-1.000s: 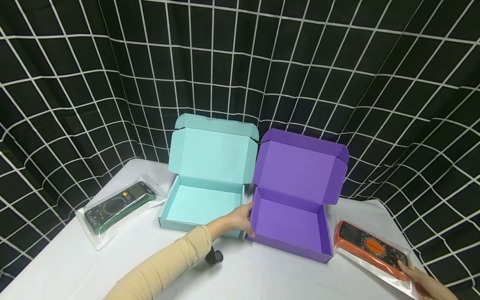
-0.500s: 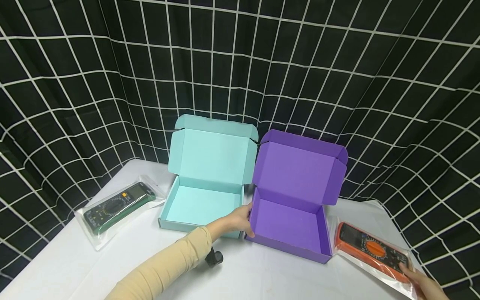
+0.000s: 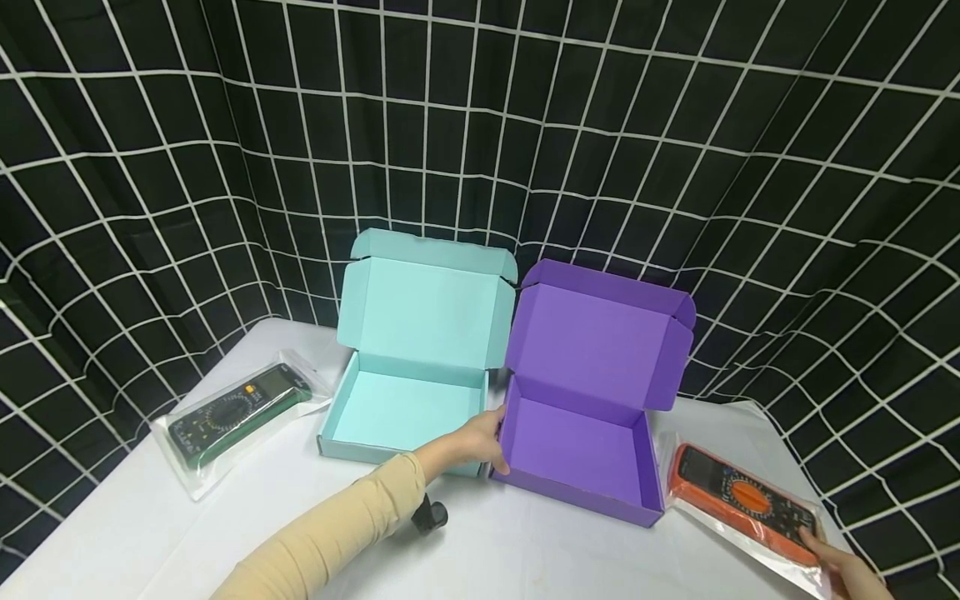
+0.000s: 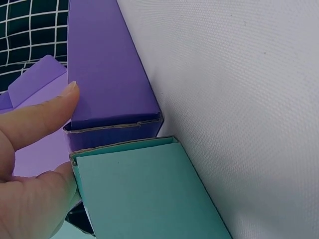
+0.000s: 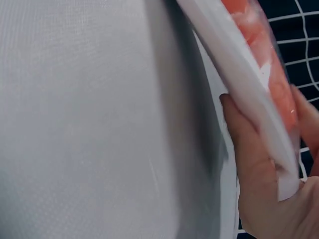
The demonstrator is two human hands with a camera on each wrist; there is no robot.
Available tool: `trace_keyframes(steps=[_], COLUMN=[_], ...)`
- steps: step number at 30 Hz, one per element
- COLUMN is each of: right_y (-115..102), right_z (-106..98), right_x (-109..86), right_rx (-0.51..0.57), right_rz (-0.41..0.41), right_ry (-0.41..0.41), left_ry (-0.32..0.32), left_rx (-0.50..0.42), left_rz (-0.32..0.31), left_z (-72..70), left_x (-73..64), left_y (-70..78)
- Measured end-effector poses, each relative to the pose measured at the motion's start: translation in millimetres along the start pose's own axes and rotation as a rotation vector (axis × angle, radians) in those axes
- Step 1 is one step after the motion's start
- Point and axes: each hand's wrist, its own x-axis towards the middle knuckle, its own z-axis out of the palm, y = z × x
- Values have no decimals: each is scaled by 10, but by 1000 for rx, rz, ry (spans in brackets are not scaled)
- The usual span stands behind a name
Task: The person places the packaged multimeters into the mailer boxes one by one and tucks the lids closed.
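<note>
My left hand point(image 3: 480, 440) grips the near left corner of an open purple cardboard box point(image 3: 577, 454). In the left wrist view its thumb point(image 4: 42, 117) lies at the edge of the purple front wall, and other fingers are partly hidden behind the teal box point(image 4: 144, 194). At the right, my right hand point(image 3: 836, 560) holds the near end of an orange multimeter point(image 3: 750, 497) in a clear bag. The right wrist view shows the bag's white backing point(image 5: 239, 64) tilted up over the white cloth, with fingers on both sides.
Left of the purple box stands the teal box, lid raised point(image 3: 427, 308). A green-edged multimeter point(image 3: 232, 412) in a clear bag lies at the far left. A small black device point(image 3: 430, 515) shows beside the left sleeve point(image 3: 322, 533). Black gridded cloth point(image 3: 450, 108) hangs behind the white table point(image 3: 525, 558).
The right hand has shifted slightly left at the near end of the orange multimeter. The left hand and both boxes look nearly unchanged.
</note>
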Motion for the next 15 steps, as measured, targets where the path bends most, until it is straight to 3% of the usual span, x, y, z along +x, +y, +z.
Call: trace_keyframes(steps=[4, 15], right_y=[36, 31], right_z=[-10, 35], right_x=[-16, -81], right_rx=[-21, 24], right_rz=[23, -15], right_ry=[9, -12], left_ry=[2, -1], left_rx=[4, -36], left_rz=[-4, -11], left_z=[-3, -6], left_x=[4, 4], left_y=[0, 1])
